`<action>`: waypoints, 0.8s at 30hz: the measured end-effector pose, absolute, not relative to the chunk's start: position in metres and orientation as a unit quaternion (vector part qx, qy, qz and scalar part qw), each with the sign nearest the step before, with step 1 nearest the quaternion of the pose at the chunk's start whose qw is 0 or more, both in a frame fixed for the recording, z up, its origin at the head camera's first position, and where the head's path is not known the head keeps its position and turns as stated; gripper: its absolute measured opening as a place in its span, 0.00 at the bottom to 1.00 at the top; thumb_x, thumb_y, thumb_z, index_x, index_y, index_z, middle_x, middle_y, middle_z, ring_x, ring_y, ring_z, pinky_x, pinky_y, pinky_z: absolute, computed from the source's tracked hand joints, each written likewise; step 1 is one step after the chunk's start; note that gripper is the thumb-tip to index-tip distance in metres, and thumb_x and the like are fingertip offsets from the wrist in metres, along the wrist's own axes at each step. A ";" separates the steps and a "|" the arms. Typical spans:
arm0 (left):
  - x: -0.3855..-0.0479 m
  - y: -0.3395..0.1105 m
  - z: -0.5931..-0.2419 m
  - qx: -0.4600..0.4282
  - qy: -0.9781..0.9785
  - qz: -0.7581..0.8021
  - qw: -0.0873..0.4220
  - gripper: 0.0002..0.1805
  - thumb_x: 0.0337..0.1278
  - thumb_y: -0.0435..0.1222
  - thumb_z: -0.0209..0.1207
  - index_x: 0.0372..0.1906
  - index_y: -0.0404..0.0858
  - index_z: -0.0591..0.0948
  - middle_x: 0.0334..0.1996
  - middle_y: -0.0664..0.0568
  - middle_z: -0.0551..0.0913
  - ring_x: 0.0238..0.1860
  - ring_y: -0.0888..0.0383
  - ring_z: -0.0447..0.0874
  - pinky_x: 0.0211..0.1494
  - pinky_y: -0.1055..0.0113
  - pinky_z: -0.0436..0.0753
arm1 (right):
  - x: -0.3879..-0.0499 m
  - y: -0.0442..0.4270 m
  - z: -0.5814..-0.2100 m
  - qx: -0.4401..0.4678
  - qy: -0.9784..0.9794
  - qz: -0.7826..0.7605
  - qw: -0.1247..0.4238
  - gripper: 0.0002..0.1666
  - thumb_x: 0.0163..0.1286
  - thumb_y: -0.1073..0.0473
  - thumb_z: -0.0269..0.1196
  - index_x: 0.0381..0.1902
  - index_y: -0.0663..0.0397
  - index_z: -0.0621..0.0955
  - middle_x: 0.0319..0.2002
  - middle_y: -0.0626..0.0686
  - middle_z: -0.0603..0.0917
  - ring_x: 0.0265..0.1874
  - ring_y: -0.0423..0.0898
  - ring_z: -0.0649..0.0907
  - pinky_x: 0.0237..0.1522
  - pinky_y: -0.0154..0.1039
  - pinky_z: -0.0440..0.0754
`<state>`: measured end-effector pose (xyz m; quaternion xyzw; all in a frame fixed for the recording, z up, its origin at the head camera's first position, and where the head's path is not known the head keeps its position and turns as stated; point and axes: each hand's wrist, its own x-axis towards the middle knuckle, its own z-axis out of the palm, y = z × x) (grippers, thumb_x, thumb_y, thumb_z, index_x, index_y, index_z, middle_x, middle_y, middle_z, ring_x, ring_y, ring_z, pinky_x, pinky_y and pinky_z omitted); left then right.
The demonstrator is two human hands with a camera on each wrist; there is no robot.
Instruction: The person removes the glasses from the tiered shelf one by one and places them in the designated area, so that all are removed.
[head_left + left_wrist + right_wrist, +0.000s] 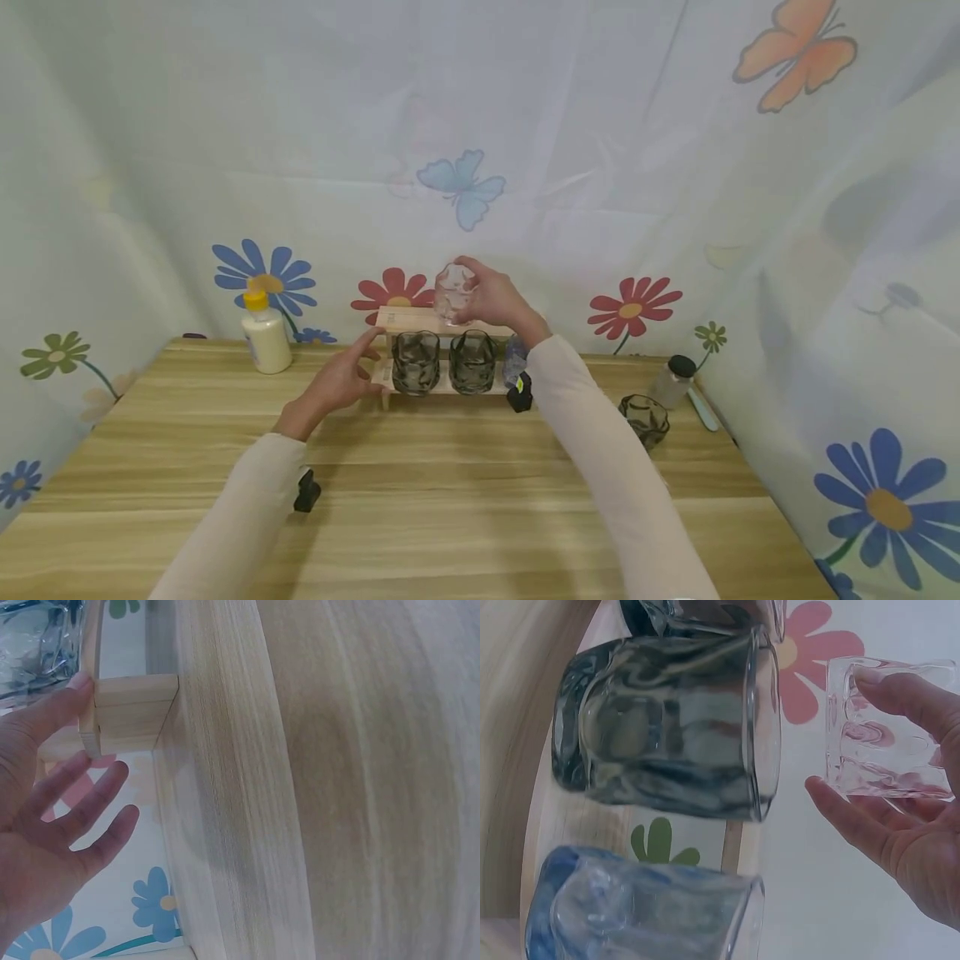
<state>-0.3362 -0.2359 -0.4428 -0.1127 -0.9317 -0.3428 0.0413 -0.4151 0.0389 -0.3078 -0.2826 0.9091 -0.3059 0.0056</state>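
**Head view: right hand (492, 298) is holding a pink-tinted glass tumbler (447, 302) at the wooden rack's upper shelf (401, 319)**

The tumbler is sitting just left of the right palm, thumb and fingers gripping it from opposite sides, and is standing roughly upright. The two-tier rack is running lengthwise from left to right, and the tumbler is showing near the middle of its upper shelf. Whether its base is touching the wood, I cannot tell. The right hand is plainly the nearer one; the left hand (341, 379) is holding the rack's left end, thumb against the lower shelf and some fingers spreading loosely.

Below, two smoky grey tumblers (416, 364) and a bluish tumbler (513, 358) are standing in a row along the lower shelf (442, 385). Another smoky tumbler (645, 419) is resting on the table (420, 508), well to the right.

The pink-tinted tumbler is looking clear and faintly rosy, its thick walls dimpling and catching light, its outline squat rather than tall.
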 end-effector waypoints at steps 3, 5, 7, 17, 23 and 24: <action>-0.336 -0.237 -0.443 -0.114 -0.932 -0.342 0.043 0.56 0.50 0.35 0.74 0.79 0.48 0.51 0.60 0.33 0.78 0.45 0.39 0.86 0.48 0.45 0.84 | -0.415 0.048 -0.307 -0.279 0.910 -0.307 0.001 0.58 0.50 0.59 0.79 0.76 0.40 0.62 0.57 0.59 0.81 0.33 0.48 0.83 0.41 0.43 0.81; -0.337 -0.237 -0.443 -0.113 -0.932 -0.343 0.042 0.56 0.50 0.35 0.74 0.79 0.48 0.51 0.60 0.33 0.78 0.45 0.39 0.86 0.48 0.45 0.84 | -0.414 0.055 -0.307 -0.276 0.911 -0.305 -0.004 0.58 0.50 0.58 0.79 0.76 0.40 0.62 0.56 0.59 0.81 0.33 0.48 0.84 0.41 0.44 0.81; -0.337 -0.236 -0.442 -0.112 -0.932 -0.341 0.042 0.56 0.49 0.36 0.74 0.79 0.48 0.51 0.60 0.32 0.78 0.45 0.39 0.86 0.47 0.45 0.84 | -0.413 0.062 -0.306 -0.276 0.911 -0.306 -0.004 0.58 0.51 0.58 0.79 0.76 0.40 0.61 0.57 0.58 0.81 0.34 0.48 0.86 0.42 0.45 0.82; -0.338 -0.236 -0.439 -0.112 -0.934 -0.336 0.037 0.56 0.50 0.35 0.74 0.79 0.48 0.50 0.61 0.33 0.78 0.45 0.40 0.86 0.47 0.46 0.85 | -0.398 0.106 -0.303 -0.267 0.912 -0.312 -0.009 0.59 0.51 0.59 0.78 0.77 0.42 0.60 0.58 0.60 0.79 0.43 0.52 0.85 0.43 0.47 0.83; -0.338 -0.238 -0.442 -0.111 -0.933 -0.340 0.032 0.57 0.50 0.36 0.74 0.80 0.49 0.49 0.61 0.32 0.77 0.46 0.40 0.86 0.46 0.46 0.85 | -0.391 0.132 -0.306 -0.260 0.917 -0.303 -0.013 0.57 0.51 0.59 0.78 0.76 0.42 0.62 0.58 0.60 0.81 0.44 0.54 0.84 0.43 0.48 0.83; -0.339 -0.238 -0.442 -0.112 -0.933 -0.340 0.032 0.57 0.50 0.36 0.74 0.80 0.49 0.49 0.61 0.32 0.77 0.46 0.40 0.86 0.46 0.47 0.85 | -0.389 0.136 -0.306 -0.258 0.918 -0.302 -0.013 0.57 0.51 0.59 0.78 0.76 0.41 0.62 0.58 0.60 0.81 0.45 0.54 0.84 0.44 0.48 0.83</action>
